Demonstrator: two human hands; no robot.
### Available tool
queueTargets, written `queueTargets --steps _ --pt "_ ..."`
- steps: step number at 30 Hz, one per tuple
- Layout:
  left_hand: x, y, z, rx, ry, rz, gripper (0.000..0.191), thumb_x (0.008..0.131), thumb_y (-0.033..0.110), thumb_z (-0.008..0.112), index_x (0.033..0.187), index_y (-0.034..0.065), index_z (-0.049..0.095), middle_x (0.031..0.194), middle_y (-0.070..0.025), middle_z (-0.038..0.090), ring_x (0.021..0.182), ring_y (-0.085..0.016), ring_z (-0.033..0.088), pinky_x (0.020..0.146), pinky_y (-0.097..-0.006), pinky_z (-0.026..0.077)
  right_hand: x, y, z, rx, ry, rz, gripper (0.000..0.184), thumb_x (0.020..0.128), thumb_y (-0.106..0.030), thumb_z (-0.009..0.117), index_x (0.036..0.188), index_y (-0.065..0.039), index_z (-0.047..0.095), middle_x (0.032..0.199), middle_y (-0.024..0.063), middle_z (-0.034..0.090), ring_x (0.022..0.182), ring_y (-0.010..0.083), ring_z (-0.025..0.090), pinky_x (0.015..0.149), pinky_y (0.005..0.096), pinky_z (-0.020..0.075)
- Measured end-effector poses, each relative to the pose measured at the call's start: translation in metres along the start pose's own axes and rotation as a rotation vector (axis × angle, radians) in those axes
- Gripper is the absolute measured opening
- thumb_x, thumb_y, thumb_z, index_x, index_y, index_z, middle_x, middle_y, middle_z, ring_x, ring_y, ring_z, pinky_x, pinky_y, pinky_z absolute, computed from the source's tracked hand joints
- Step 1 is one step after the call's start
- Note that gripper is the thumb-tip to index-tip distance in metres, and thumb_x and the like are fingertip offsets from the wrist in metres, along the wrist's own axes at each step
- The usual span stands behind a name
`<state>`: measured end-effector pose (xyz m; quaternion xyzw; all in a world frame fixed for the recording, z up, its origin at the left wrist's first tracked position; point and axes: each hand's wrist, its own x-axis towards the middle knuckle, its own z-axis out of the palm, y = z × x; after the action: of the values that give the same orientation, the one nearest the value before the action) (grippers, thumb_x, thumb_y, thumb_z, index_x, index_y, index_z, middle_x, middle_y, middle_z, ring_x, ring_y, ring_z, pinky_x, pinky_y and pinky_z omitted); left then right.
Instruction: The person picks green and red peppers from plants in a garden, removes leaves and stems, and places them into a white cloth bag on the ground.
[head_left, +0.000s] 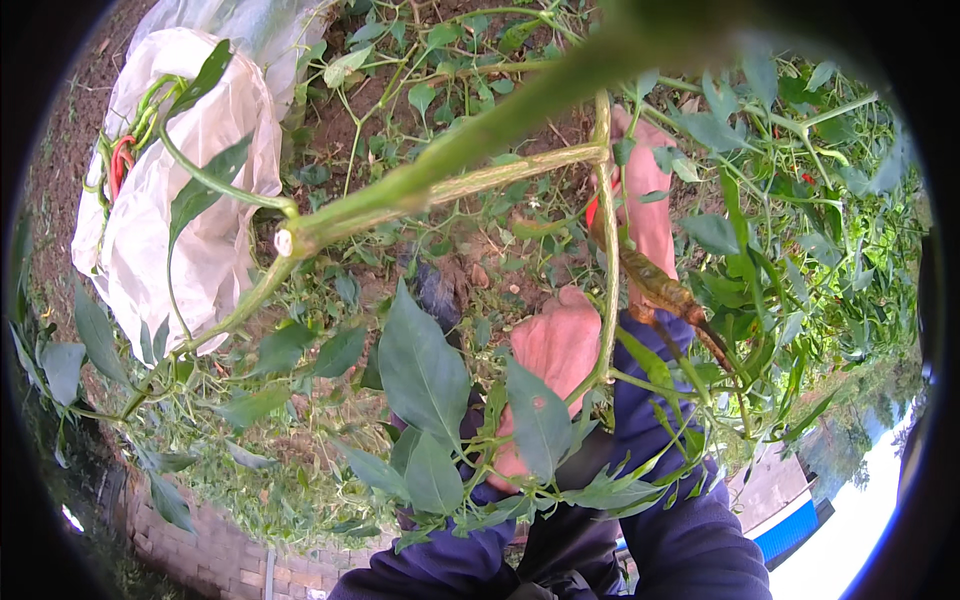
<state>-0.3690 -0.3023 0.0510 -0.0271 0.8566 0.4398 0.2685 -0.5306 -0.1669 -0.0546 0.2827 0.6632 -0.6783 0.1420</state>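
My left hand (556, 346) is curled, its wrist partly behind large pepper-plant leaves (424, 367); whether its fingers hold anything is not visible. Farther out, my right hand (641, 139) reaches down among the plants behind an upright woody stem (609, 262). Beside its wrist, a red chili pepper (592, 212) shows in part, while the fingers are mostly hidden. A shrivelled brown pepper (660, 283) hangs in front of the right forearm. At the upper left lies a whitish plastic bag (191, 225), with red chili peppers (120, 161) and green ones (150, 101) at its mouth.
Thick branches (360, 214) cross close before the camera, one of them blurred. Leafy pepper plants (795, 225) crowd the right side, over brown soil (480, 251). Paving (225, 559) runs along the lower left. A building with a blue part (787, 529) stands at the lower right.
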Motion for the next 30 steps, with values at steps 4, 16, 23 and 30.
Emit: queueTargets --steps 4,16,23,30 --pt "0.001 -0.004 0.003 0.005 0.017 0.020 0.012 0.078 0.005 0.060 0.085 -0.0013 0.053 0.073 -0.0200 0.059 0.063 -0.035 0.064 0.050 -0.0415 0.047 0.029 -0.007 0.013 0.183 -0.119 -0.047 0.026 0.093 -0.025 0.056 0.098 0.000 0.060 0.078 0.0124 0.061 0.046 0.0147 0.053 0.036 0.0262 0.0444" --pt "0.000 -0.021 0.026 -0.041 0.065 -0.038 0.010 0.087 0.008 0.055 0.081 0.0006 0.055 0.068 -0.0171 0.059 0.061 -0.031 0.064 0.048 -0.0389 0.044 0.110 -0.013 0.092 0.816 -0.453 0.398 0.032 0.094 -0.029 0.057 0.103 0.002 0.056 0.071 0.0098 0.055 0.044 0.0126 0.046 0.037 0.0245 0.0388" --pt "0.001 -0.004 0.003 -0.133 -0.061 -0.176 0.011 0.079 0.010 0.067 0.082 0.0020 0.061 0.072 -0.0143 0.061 0.062 -0.030 0.062 0.053 -0.0409 0.047 0.069 -0.023 0.106 0.479 -0.391 -0.185 0.035 0.090 -0.025 0.068 0.109 0.001 0.056 0.072 0.0092 0.060 0.043 0.0109 0.051 0.037 0.0227 0.0441" --pt "-0.002 0.003 0.000 0.002 0.129 0.001 0.016 0.074 0.009 0.067 0.084 0.0019 0.057 0.074 -0.0184 0.060 0.061 -0.031 0.064 0.053 -0.0426 0.049 0.047 -0.046 0.084 0.100 -0.591 -0.238 0.038 0.089 -0.025 0.067 0.116 -0.002 0.054 0.114 0.0243 0.061 0.070 0.0175 0.065 0.054 0.0247 0.0528"
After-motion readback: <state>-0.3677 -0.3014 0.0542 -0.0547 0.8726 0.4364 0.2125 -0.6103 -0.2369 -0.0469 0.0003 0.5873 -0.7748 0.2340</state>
